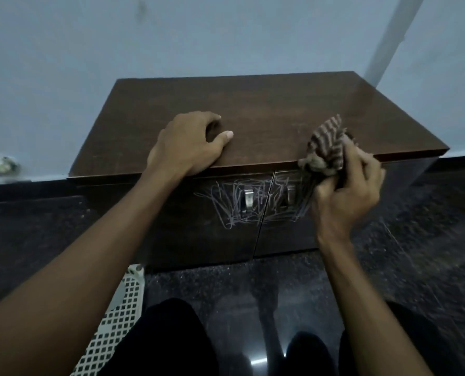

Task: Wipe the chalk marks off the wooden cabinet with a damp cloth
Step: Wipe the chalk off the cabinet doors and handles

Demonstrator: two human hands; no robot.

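A low dark wooden cabinet (266, 112) stands against the pale wall. White chalk scribbles (234, 204) cover the upper part of both front doors, around two metal handles (247, 200). My left hand (187, 143) rests on the front edge of the cabinet top, fingers curled, holding nothing. My right hand (348, 185) grips a brown striped cloth (326, 145) bunched up at the top's front edge, just right of the chalk marks on the right door.
A white perforated plastic basket (117, 318) lies on the dark glossy floor at the lower left, beside my knee. A small blurred pale object (3, 165) sits on the floor at the far left. A white pipe (388, 39) runs up the wall behind the cabinet's right corner.
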